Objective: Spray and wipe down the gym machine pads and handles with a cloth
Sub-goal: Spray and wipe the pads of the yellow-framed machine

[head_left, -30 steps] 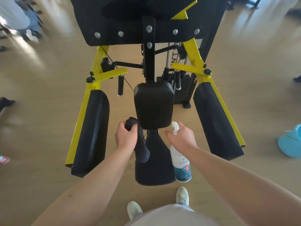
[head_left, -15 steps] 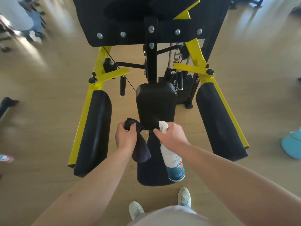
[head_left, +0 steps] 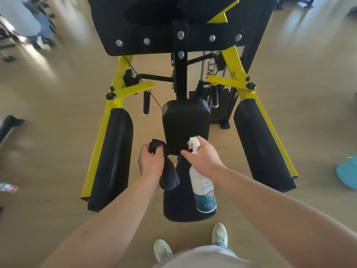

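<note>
A yellow-framed gym machine stands in front of me with a black centre back pad (head_left: 186, 124), a black seat pad (head_left: 179, 206) below it, and long black side pads left (head_left: 114, 157) and right (head_left: 260, 144). My left hand (head_left: 151, 161) grips a dark cloth (head_left: 168, 175) that hangs beside the back pad's lower left corner. My right hand (head_left: 202, 158) holds a white spray bottle (head_left: 202, 190) by its neck, over the seat pad, nozzle toward the back pad. Two short black handles hang left (head_left: 146, 102) and right (head_left: 215, 95).
A large black panel (head_left: 173, 22) with bolts hangs overhead at the top. The weight stack (head_left: 222, 105) sits behind the back pad. A blue object (head_left: 346, 175) lies on the wooden floor at right. Another person (head_left: 29, 20) stands far left. My shoes (head_left: 219, 235) are near the seat.
My right hand has carried the spray bottle leftward, from the seat's right edge to in front of the back pad. The left hand and cloth stayed almost still.
</note>
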The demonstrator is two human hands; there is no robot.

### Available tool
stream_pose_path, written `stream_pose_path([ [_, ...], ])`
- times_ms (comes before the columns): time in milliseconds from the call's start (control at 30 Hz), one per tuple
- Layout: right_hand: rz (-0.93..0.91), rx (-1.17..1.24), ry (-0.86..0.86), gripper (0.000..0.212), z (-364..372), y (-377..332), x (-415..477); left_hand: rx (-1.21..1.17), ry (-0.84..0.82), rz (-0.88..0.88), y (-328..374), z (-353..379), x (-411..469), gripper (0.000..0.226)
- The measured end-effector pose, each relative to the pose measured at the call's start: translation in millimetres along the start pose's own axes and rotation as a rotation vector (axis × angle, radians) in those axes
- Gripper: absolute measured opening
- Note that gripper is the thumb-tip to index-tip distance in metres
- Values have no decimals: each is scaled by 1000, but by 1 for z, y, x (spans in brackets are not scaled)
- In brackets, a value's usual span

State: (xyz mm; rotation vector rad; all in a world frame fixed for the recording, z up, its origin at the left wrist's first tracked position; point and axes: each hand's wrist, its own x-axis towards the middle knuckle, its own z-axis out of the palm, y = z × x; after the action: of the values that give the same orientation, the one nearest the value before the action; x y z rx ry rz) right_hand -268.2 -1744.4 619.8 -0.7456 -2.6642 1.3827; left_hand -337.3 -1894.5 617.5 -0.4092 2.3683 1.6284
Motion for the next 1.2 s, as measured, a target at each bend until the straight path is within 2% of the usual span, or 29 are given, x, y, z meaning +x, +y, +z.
stream_pose_path([
  [433,85,-41,51,22,-3,3,11,6,-4,-8,7,6,5,16],
  [567,8,-98,101,20,-3,2,11,1,-14,1,9,5,7,16],
  [667,53,-50,99,23,-7,1,10,-1,-28,6,10,7,9,16],
  [800,21,-75,136,19,-13,4,10,-10,-47,16,11,9,9,15],
  [900,97,-29,117,20,-18,6,8,3,-64,20,13,13,9,18],
  [1033,75,-87,176,19,-25,11,5,2,-79,23,17,19,8,20],
  [1133,174,-15,181,20,-30,13,5,19,-91,43,19,22,7,22],
  [1200,143,-59,181,21,-31,12,5,28,-93,56,20,24,7,21],
])
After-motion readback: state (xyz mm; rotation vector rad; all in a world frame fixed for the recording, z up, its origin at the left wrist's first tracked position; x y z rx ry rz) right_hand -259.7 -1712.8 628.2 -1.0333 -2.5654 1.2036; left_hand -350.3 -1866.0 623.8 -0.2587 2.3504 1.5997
